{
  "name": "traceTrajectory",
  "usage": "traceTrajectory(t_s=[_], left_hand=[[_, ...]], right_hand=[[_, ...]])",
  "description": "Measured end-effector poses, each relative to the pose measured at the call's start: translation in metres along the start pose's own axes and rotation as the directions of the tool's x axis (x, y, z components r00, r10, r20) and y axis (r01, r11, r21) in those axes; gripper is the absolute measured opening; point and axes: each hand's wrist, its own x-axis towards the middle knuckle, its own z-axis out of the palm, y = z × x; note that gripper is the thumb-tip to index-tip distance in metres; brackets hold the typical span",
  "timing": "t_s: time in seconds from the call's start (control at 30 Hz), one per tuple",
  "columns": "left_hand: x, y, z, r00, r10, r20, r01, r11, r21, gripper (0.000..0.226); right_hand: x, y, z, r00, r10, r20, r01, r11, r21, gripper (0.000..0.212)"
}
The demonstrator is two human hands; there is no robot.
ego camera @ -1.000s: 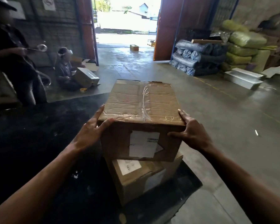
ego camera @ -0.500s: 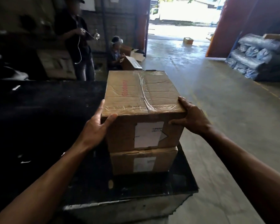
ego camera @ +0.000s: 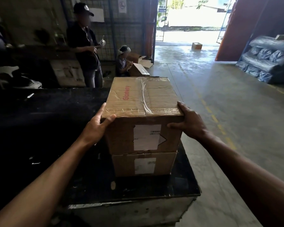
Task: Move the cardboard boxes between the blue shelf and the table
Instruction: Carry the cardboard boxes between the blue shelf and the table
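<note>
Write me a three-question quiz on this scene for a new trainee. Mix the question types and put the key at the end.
1. True or false: the top box is stacked over a lower box.
2. Where do the left hand and the right hand grip the top box? A) under its base B) at its near upper corners C) at its far edge
3. What does the lower box stand on?
Key: 1 true; 2 B; 3 the black table.
</note>
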Motion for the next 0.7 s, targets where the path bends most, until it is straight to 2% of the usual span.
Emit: traceTrajectory(t_s=[0.2, 0.27, 0.37, 0.43, 0.57, 0.7], left_hand=[[-0.001, -0.001, -0.002, 1.000, -0.029, 0.006, 0.029, 0.999, -0.012, 0.086], [-0.003, 0.003, 0.001, 0.999, -0.024, -0.026, 0.024, 0.999, 0.035, 0.084], [-0.005, 0.022, 0.007, 0.977, 0.158, -0.140, -0.121, 0.963, 0.242, 0.073], [0.002, 0.043, 0.013, 0.941, 0.299, -0.158, -0.233, 0.911, 0.339, 0.065], [0.031, 0.094, 0.045, 0.908, 0.420, -0.011, -0.373, 0.819, 0.435, 0.055], [0.058, 0.125, 0.107, 0.873, 0.417, 0.254, -0.487, 0.785, 0.383, 0.051]], right_hand=[[-0.002, 0.002, 0.003, 1.000, 0.000, 0.006, 0.000, 1.000, -0.012, 0.112], [-0.003, 0.004, 0.003, 1.000, 0.001, 0.007, -0.001, 1.000, -0.018, 0.110], [-0.005, 0.006, -0.002, 1.000, 0.008, 0.001, -0.008, 1.000, -0.012, 0.104], [-0.008, 0.005, -0.010, 1.000, -0.006, -0.016, 0.006, 1.000, -0.021, 0.095], [-0.025, 0.006, -0.027, 0.998, 0.014, -0.066, -0.017, 0.998, -0.052, 0.084], [-0.054, 0.021, -0.045, 0.980, 0.154, -0.129, -0.166, 0.982, -0.092, 0.083]])
